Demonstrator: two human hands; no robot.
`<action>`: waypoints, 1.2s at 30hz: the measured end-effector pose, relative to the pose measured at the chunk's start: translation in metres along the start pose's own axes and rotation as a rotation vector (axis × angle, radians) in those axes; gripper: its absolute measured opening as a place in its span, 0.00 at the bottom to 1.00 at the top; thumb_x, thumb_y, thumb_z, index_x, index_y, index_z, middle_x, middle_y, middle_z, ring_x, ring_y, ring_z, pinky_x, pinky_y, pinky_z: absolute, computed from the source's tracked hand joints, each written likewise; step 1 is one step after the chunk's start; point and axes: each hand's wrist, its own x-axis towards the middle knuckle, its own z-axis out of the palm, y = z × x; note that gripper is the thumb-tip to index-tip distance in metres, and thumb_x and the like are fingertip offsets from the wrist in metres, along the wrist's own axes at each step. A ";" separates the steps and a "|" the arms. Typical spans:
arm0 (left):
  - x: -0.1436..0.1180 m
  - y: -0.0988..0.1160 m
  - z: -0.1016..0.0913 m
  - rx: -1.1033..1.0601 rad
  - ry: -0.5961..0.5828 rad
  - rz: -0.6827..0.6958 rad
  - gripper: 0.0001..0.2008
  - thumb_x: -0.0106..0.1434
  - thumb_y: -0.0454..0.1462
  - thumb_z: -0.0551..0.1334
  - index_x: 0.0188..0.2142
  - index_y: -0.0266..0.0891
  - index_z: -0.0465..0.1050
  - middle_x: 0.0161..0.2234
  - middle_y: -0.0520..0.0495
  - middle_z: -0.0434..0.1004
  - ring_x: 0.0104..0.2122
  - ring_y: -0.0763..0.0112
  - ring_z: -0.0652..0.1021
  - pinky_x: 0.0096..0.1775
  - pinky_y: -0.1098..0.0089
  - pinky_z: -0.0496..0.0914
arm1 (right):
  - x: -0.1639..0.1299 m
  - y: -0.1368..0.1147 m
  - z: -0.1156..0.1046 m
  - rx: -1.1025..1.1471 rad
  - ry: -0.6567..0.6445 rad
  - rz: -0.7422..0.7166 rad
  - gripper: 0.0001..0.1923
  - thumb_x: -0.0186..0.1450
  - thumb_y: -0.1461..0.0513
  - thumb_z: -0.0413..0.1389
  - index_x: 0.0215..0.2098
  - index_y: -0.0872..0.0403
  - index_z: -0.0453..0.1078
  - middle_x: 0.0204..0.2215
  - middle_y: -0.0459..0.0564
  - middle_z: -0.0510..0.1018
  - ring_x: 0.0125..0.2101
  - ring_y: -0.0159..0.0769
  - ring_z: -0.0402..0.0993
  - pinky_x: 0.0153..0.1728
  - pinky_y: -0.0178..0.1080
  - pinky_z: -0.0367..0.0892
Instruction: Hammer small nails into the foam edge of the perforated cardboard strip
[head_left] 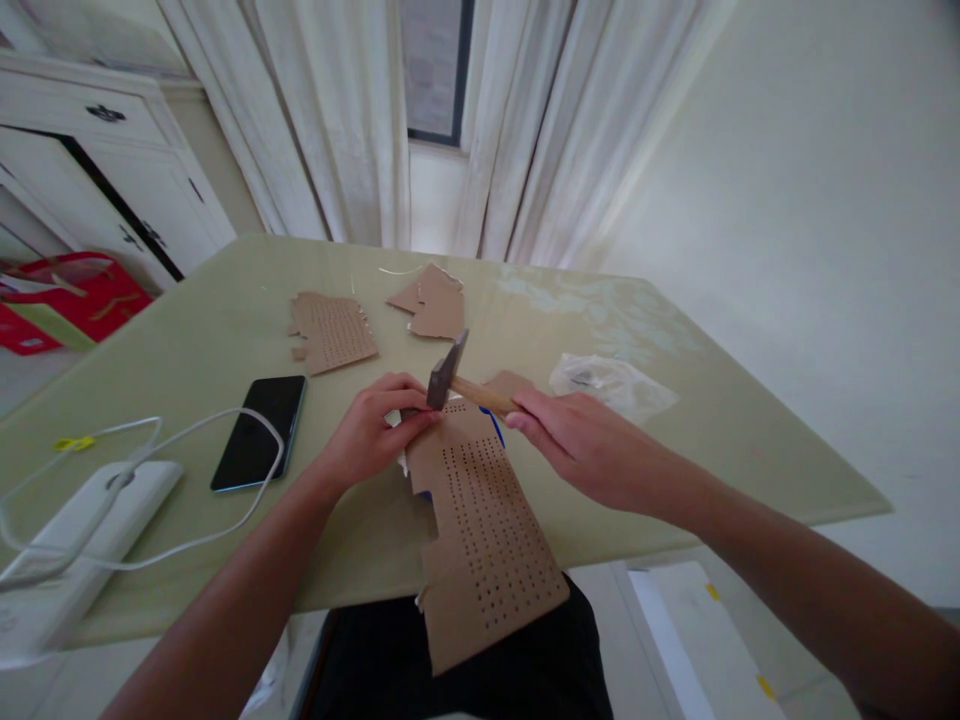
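Observation:
My right hand [566, 435] is closed around the wooden handle of a hammer [480, 392], whose dark metal head is right above my left fingertips. At the far end of a long piece of cardboard [480, 480], my left hand [379, 425] is closed in a pinch; whatever its fingers hold is hidden by them and the hammer head. Rows of small punched holes run along the cardboard. Its near end sticks out past the table edge over my lap. Something blue [495, 425] shows from under its right side.
On the green tabletop [637, 510] lie a holed cardboard piece [330, 332], torn cardboard scraps [437, 305] and a clear plastic bag [611, 385]. To the left are a phone [255, 435], a white power strip [112, 530] and its looping white cable [217, 535].

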 end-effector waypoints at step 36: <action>0.000 0.009 -0.009 -0.070 -0.231 -0.276 0.28 0.58 0.54 0.78 0.51 0.42 0.82 0.48 0.45 0.87 0.46 0.55 0.84 0.50 0.59 0.78 | 0.003 0.010 0.024 0.055 -0.009 0.005 0.17 0.85 0.55 0.44 0.45 0.53 0.69 0.33 0.51 0.79 0.33 0.41 0.74 0.36 0.42 0.55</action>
